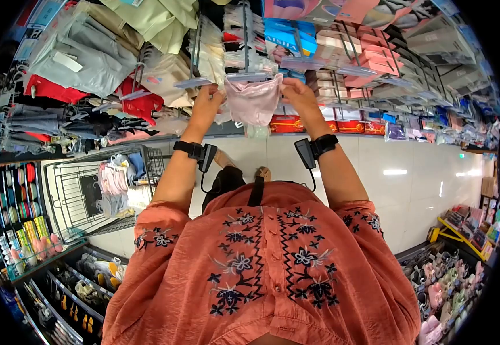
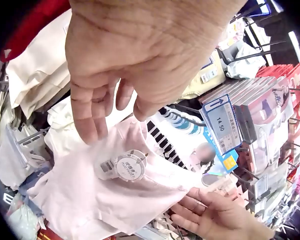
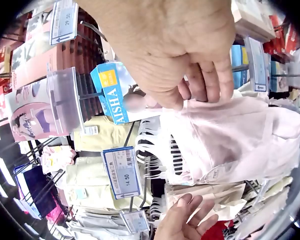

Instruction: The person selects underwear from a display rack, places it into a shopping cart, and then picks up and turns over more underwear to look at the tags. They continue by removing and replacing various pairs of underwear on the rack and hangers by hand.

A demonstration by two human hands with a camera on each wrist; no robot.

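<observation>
A pair of pale pink panties hangs spread out in front of the rack, with a round white tag at its waistband. My right hand pinches its right upper corner between thumb and fingers. At the left upper corner is my left hand, its fingers loosely bent and the thumb apart from them. In the right wrist view a small gap shows between the left hand and the pink cloth. White plastic hangers line up behind the panties.
Price tags stick out on hooks around the panties. Boxed underwear fills the rack to the right, beside a blue box. Grey shorts hang at the left. A shopping cart with clothes stands on the left floor.
</observation>
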